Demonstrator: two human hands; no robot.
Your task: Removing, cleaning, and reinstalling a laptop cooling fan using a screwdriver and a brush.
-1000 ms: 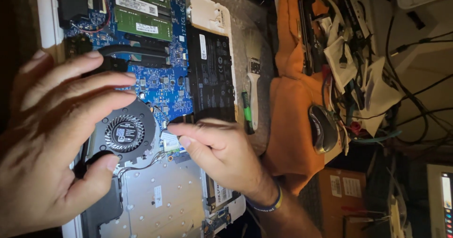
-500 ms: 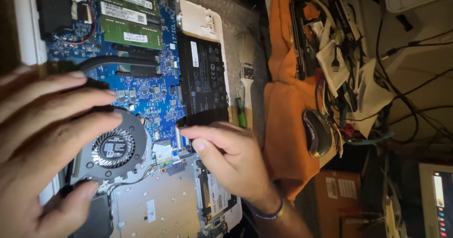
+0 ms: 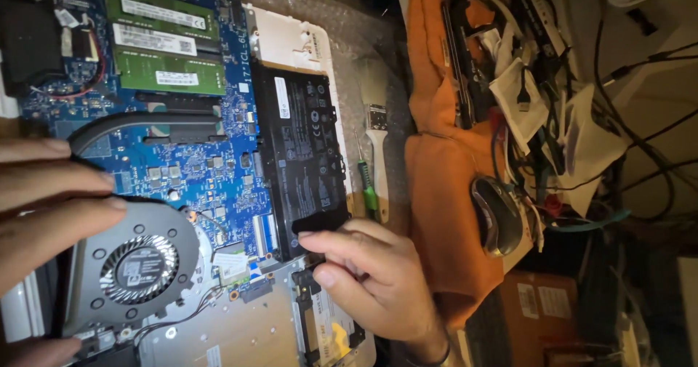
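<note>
An opened laptop lies under me, showing its blue motherboard (image 3: 211,170), a round grey fan (image 3: 134,269) and a black battery (image 3: 302,141). My right hand (image 3: 378,280) comes in from the bottom, thumb and forefinger pinched on the battery's near corner. My left hand (image 3: 43,207) enters from the left edge with its fingers stretched flat. Their tips rest on the fan's rim and the dark heat pipe, and the thumb shows at the lower left corner. It holds nothing.
Green memory sticks (image 3: 163,47) sit at the top of the board. A white-handled brush (image 3: 378,156) and a green screwdriver (image 3: 369,185) lie right of the battery. Further right are an orange cloth (image 3: 436,192), a mouse (image 3: 496,214), tangled cables (image 3: 552,98) and a cardboard box (image 3: 538,309).
My left hand has drawn back to the left, uncovering more of the fan. My right hand has shifted from the board beside the fan to the battery's corner.
</note>
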